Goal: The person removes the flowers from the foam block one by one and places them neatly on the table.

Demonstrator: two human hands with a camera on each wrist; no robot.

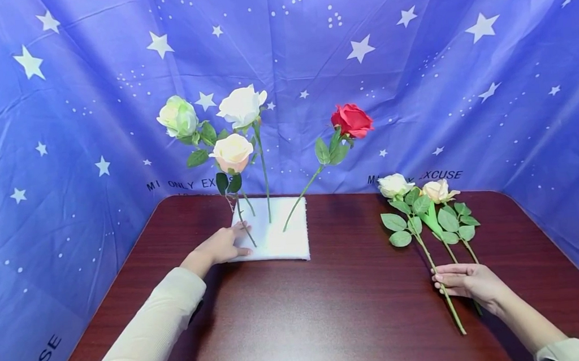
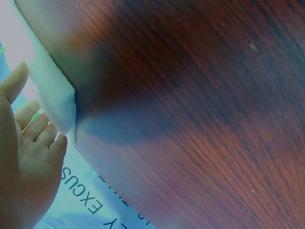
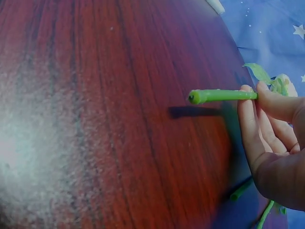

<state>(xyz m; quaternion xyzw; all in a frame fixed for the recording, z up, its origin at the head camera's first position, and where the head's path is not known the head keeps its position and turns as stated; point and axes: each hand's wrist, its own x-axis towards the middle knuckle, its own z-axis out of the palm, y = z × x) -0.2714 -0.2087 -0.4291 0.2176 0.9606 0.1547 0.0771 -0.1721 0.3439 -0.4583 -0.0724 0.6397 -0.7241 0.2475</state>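
The left grip (image 1: 223, 245) rests open-fingered against the white foam block (image 1: 273, 233), the right grip (image 1: 468, 282) pinches a rose stem (image 3: 221, 95), and the backdrop (image 1: 414, 80) reads "ONLY EXCUSE"

The table (image 1: 330, 313) is looking like dark reddish wood (or a wood-grain veneer), smooth with a soft sheen that's catching the light. The white block (image 1: 279, 238) is showing that matt, slightly grainy foam texture. The roses (image 1: 414, 204) are reading as fake, with cloth-like petals and smooth, slightly glossy plastic stems, and the stem (image 3: 221, 95) is looking like moulded plastic up close. The starry backdrop (image 1: 465, 76) is hanging as thin matt cloth, creased all over. The sleeve (image 1: 149, 339) is looking like soft ribbed knit.
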